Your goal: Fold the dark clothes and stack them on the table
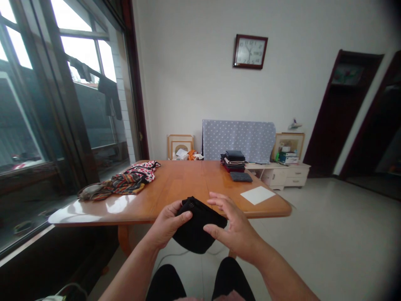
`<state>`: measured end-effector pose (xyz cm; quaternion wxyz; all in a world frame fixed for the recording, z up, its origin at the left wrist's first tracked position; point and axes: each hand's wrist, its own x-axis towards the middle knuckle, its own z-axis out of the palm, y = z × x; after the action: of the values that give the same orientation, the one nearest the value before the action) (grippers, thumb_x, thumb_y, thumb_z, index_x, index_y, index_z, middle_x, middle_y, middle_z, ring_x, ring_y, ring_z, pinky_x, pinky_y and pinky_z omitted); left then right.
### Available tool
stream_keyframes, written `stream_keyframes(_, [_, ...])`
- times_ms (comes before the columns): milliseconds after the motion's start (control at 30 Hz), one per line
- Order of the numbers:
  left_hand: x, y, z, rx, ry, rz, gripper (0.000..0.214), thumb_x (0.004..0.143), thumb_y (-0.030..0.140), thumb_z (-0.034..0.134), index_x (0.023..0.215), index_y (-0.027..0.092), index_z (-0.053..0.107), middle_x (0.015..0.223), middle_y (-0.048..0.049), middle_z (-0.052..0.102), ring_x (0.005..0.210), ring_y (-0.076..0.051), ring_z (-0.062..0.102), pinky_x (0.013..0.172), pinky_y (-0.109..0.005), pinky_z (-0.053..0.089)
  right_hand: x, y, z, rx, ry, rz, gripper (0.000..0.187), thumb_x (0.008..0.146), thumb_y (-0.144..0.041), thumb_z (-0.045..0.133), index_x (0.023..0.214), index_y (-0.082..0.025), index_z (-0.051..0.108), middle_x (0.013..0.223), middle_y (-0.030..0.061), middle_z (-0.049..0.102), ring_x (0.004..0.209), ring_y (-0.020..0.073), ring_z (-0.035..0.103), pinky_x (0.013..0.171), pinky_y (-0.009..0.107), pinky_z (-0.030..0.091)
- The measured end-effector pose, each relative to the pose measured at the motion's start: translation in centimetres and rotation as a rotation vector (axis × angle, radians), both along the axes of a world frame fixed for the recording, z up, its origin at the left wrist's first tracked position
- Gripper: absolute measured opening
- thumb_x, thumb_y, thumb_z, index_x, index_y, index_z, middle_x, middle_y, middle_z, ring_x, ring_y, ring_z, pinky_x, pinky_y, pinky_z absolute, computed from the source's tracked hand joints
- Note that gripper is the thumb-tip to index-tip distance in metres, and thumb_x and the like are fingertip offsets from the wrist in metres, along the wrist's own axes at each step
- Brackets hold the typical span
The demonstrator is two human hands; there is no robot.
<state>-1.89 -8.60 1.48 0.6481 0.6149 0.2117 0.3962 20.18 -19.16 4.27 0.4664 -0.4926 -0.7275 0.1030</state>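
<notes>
Holding a black cloth (pixel 196 230) up just short of the wooden desk (pixel 175 188), the left hand (pixel 167 223) grips its upper left edge with curled fingers, while the right hand (pixel 234 228) hovers just beside its right edge, fingers spread open.
</notes>
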Motion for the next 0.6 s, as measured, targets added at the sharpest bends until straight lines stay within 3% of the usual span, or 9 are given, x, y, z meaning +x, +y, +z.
stream_keyframes(100, [0.2, -0.2, 0.2, 0.078, 0.042, 0.023, 0.034, 0.081, 0.036, 0.079, 0.107, 0.015, 0.071, 0.094, -0.0050, 0.070, 0.084, -0.018, 0.063, 0.076, -0.027, 0.050, -0.8, 0.1, 0.2, 0.071, -0.074, -0.009, 0.049, 0.082, -0.036, 0.075, 0.129, -0.032, 0.060, 0.152, 0.0063, 0.044, 0.141, 0.0254, 0.042, 0.116, 0.047, 0.036])
stream_keyframes(300, [0.4, -0.4, 0.3, 0.151, 0.092, 0.041, 0.035, 0.080, 0.037, 0.079, 0.107, 0.016, 0.071, 0.097, -0.0044, 0.070, 0.087, -0.018, 0.061, 0.079, -0.027, 0.048, -1.7, 0.9, -0.5, 0.067, -0.066, -0.027, 0.038, 0.084, -0.031, 0.072, 0.121, -0.030, 0.064, 0.150, 0.0062, 0.047, 0.138, 0.0243, 0.044, 0.115, 0.046, 0.037])
stream_keyframes(467, [0.4, -0.5, 0.0, 0.183, 0.131, 0.026, 0.035, 0.079, 0.037, 0.080, 0.105, 0.015, 0.071, 0.094, -0.0043, 0.070, 0.084, -0.017, 0.060, 0.075, -0.026, 0.046, -1.4, 1.5, -0.5, -0.002, 0.017, 0.074, 0.024, 0.087, -0.032, 0.070, 0.110, -0.027, 0.068, 0.148, 0.0069, 0.049, 0.137, 0.0232, 0.046, 0.114, 0.044, 0.037])
stream_keyframes(600, [0.7, -0.8, 0.2, 0.210, 0.145, -0.001, 0.038, 0.078, 0.036, 0.080, 0.110, 0.016, 0.072, 0.100, -0.0054, 0.071, 0.092, -0.020, 0.061, 0.083, -0.030, 0.047, -1.2, 2.0, -0.4, -0.041, 0.017, 0.120, 0.012, 0.087, -0.030, 0.069, 0.098, -0.025, 0.070, 0.145, 0.0068, 0.053, 0.137, 0.0233, 0.046, 0.113, 0.044, 0.037])
